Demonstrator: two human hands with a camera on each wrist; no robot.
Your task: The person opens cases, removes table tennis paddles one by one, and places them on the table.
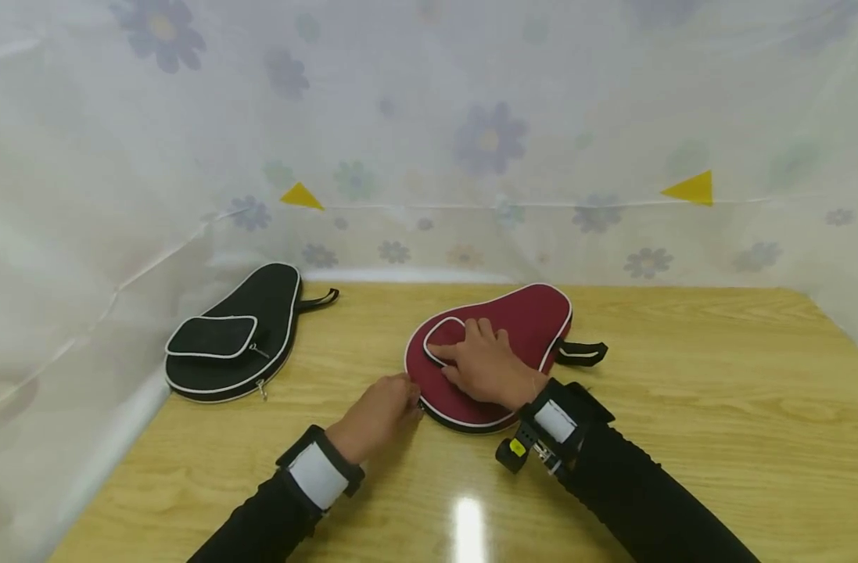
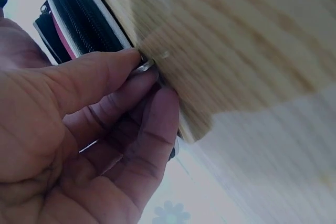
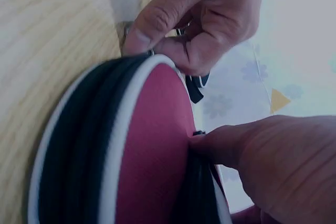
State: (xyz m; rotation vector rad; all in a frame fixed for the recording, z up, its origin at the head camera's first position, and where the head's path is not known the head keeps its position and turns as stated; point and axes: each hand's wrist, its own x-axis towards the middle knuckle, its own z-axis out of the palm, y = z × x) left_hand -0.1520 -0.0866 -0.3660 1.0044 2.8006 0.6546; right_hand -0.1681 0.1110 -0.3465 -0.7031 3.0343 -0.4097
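A dark red table tennis bat case (image 1: 530, 317) with white piping lies flat on the wooden table, its black strap loop (image 1: 583, 354) pointing right. At the case's left edge, my left hand (image 1: 378, 414) pinches a metal zipper pull (image 2: 144, 68) between thumb and index finger. Black zipper teeth (image 2: 86, 24) run along the side of the case in the left wrist view. My right hand (image 1: 486, 363) rests with spread fingers over the small front pocket (image 1: 443, 332), pressing on the case. In the right wrist view its thumb touches the pocket's edge.
To the left lies a black bat case (image 1: 277, 313) with white piping, a zipped front pocket (image 1: 213, 336) and a strap loop. A flower-patterned sheet (image 1: 414, 117) hangs behind the table (image 1: 717, 430) and at both sides, bearing two yellow triangles.
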